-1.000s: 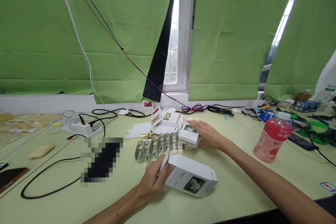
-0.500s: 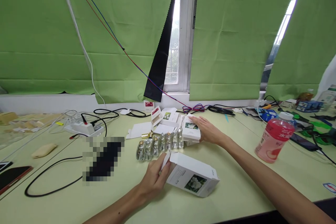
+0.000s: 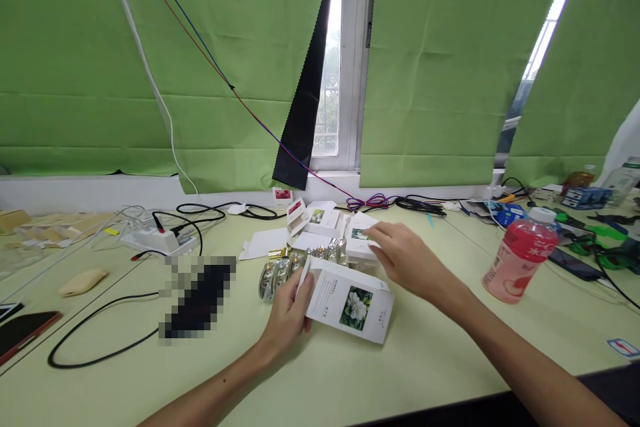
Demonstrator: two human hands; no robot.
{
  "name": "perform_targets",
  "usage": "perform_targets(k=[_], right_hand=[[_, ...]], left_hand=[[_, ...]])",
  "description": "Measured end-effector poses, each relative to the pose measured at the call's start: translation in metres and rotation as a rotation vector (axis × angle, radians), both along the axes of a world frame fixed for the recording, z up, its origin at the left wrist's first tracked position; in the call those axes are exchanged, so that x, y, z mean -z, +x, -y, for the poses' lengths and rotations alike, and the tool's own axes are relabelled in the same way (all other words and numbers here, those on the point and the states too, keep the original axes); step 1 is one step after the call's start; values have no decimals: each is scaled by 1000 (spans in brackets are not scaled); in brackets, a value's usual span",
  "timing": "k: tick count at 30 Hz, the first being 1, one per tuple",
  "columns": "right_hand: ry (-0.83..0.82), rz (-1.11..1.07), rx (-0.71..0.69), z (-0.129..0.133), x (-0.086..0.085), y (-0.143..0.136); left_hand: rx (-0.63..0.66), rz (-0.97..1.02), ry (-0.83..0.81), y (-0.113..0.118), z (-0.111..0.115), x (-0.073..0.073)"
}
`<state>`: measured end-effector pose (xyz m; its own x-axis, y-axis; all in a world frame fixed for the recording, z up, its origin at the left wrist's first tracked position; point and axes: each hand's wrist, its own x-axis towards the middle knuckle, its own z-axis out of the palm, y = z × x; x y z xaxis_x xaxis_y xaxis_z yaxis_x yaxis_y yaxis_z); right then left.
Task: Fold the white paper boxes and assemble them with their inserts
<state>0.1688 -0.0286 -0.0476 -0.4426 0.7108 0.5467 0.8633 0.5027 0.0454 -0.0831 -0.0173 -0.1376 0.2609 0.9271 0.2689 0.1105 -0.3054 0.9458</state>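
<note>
A white box (image 3: 333,300) with a white-flower picture is held at its left end by my left hand (image 3: 287,317), thumb on its face. My right hand (image 3: 407,257) hovers above and right of that box, fingers apart and bent, near another white flower box (image 3: 359,250); nothing shows between its fingers. Behind the held box stands a row of clear, silvery items (image 3: 283,273), partly hidden by it. More white cartons (image 3: 323,220) lie behind the row, with an open white flap (image 3: 265,244) to the left.
A pink drink bottle (image 3: 520,257) stands at the right, by a phone (image 3: 575,263). Black cables (image 3: 420,208) lie along the wall. At the left are a power strip (image 3: 157,240), a blurred dark object (image 3: 203,300), a beige item (image 3: 83,282) and a looped black cable (image 3: 55,347).
The held box has moved up and left, and its flower face has turned more toward me. My right hand has drawn back from the rear flower box, toward the held one.
</note>
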Motion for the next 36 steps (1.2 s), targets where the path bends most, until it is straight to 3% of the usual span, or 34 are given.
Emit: perform_targets(k=[4,9,13,22,29,36], right_hand=[[-25,-86,-100,15,23,-24],[111,-242,-191,18,65,-39],[164,-240,-200,20,81,-44],[163,-237,-210,23,100,-52],[88,-382,-220,21,100,-50],[-61,-545,-208,22,100,-45]], left_hand=[[7,14,-33,1,-1,-2],[3,21,-45,0,-1,-2],[-4,18,-43,0,-1,-3],[22,58,-84,-6,-5,-7],[115,103,-71,-9,-4,-14],[35,121,94,-8,-3,-13]])
